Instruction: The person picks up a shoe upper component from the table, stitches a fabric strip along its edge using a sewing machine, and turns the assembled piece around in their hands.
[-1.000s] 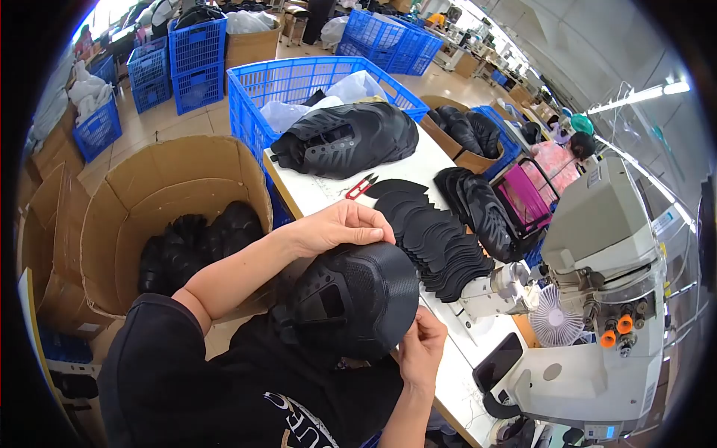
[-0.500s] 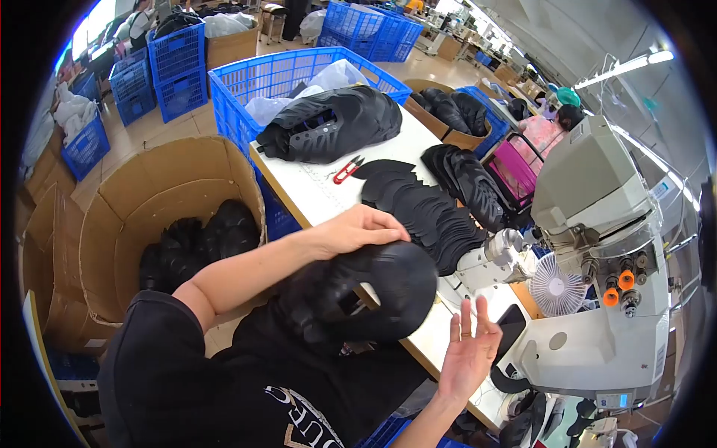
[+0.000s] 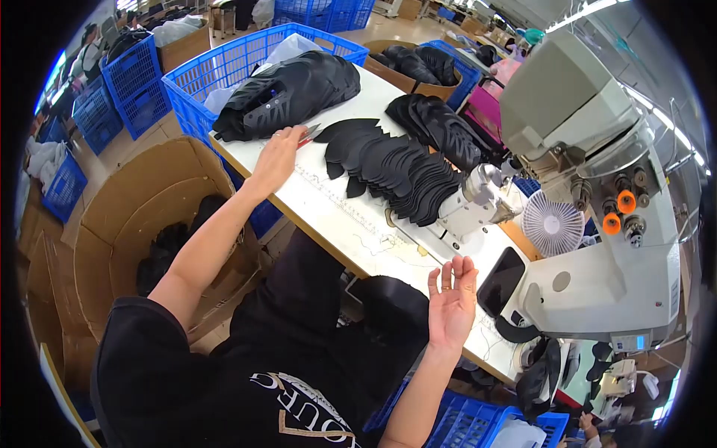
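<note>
My left hand is at the table's back-left part, its fingers closed on red-handled thread snips. Beside it lies a bundle of black shoe uppers. Palm up, my right hand is held over the table's front edge, fingers stretched and holding nothing visible. A black shoe upper rests near my lap, next to the right wrist and partly lost against dark clothing. Overlapping black curved pieces lie in a row on the white table, with more stacked black uppers behind them.
A sewing machine stands at the right, with a small white fan and a phone beside it. To the left is a large cardboard box holding black pieces. A blue crate stands behind the table.
My left hand has let go of the black shoe upper and moved back-left to take the snips. The upper is now lower, by my lap. My right hand stays raised and open.
</note>
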Tool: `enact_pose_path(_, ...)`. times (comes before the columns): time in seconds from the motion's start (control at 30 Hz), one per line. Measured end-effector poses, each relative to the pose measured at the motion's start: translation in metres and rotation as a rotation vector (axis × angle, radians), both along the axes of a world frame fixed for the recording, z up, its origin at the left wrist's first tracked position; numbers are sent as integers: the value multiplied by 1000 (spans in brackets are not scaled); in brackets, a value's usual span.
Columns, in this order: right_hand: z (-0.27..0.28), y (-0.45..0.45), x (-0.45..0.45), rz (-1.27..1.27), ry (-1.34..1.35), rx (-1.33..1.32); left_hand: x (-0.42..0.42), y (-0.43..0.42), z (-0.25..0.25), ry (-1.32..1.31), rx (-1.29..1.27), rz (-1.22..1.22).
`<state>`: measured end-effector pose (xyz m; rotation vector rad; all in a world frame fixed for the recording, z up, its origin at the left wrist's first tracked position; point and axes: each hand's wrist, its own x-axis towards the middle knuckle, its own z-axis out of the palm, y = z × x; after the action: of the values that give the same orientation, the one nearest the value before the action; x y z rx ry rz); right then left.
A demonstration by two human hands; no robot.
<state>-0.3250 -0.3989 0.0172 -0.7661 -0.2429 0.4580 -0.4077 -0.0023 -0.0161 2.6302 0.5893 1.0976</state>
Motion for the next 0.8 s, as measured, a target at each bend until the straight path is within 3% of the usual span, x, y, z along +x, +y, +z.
enact_pose_path(0.13,4,-2,-4,-4,-23,-102,-22,-26,20,-110,-221,-162)
enact_pose_path(0.17,4,-1,-4,-17,-49,-128,-24,-40,29,-151,-364,-319)
enact_pose_path(0.23,4,0,-4,-29,-99,-190,-21,-75,32,-53,-639,-531)
enact_pose_path(0.27,2,1,-4,-27,-96,-188,-29,-115,56,2,-714,-574)
enact_pose_path(0.3,-1,3,-3,-24,-97,-183,-34,-141,65,173,-705,-599)
enact_pose_path(0.37,-2,6,-2,-17,-92,-176,-33,-173,55,152,-554,-735)
enact_pose_path(0.57,-2,5,-3,-41,-120,-220,-21,-197,54,181,-74,-748)
enact_pose_path(0.73,-3,-1,8,-163,-148,-199,-11,-187,37,96,-129,-641)
enact_pose_path(0.8,19,-8,12,-426,-356,-513,-7,-170,39,88,-185,-494)
